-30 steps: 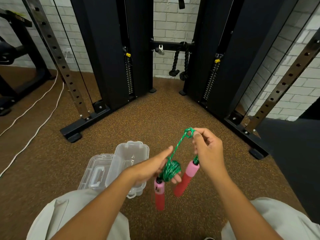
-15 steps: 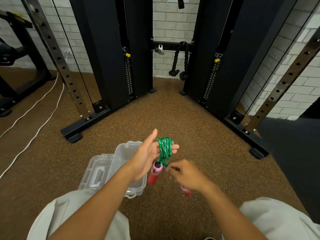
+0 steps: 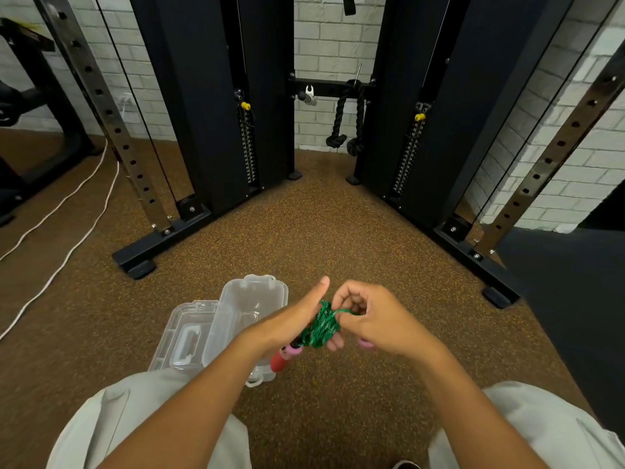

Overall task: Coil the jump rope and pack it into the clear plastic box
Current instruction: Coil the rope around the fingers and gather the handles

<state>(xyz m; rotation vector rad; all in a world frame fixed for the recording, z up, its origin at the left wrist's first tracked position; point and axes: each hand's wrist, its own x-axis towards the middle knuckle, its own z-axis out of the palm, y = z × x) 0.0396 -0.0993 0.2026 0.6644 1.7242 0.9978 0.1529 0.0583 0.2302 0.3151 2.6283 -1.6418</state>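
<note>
A bundle of green braided jump rope (image 3: 321,328) is seen at the lower centre of the frame, wound in tight loops around the fingers of the left hand (image 3: 297,321), whose thumb is held straight and pointed upward. A strand of the rope is pinched between the curled thumb and fingers of the right hand (image 3: 367,316), just right of the bundle. A cylindrical handle with a pink collar and a red foam grip (image 3: 284,357) is seen hanging below the left hand; a second pink handle end (image 3: 367,344) is only partly shown under the right hand. Just left of the hands, a clear rectangular plastic box with rounded corners (image 3: 250,302) is set on the floor, its clear lid (image 3: 184,336) lying open beside it. The floor (image 3: 304,238) is covered in coarse, speckled brown rubber. Black steel machine columns (image 3: 203,96) and perforated metal uprights (image 3: 111,120) are seen across the upper frame, against a white brick wall (image 3: 318,45), with a knotted black rope attachment (image 3: 345,120) hung between the columns. White cables (image 3: 67,198) are trailed over the floor at the left edge. Pale trouser legs (image 3: 118,424) fill the bottom corners.
</note>
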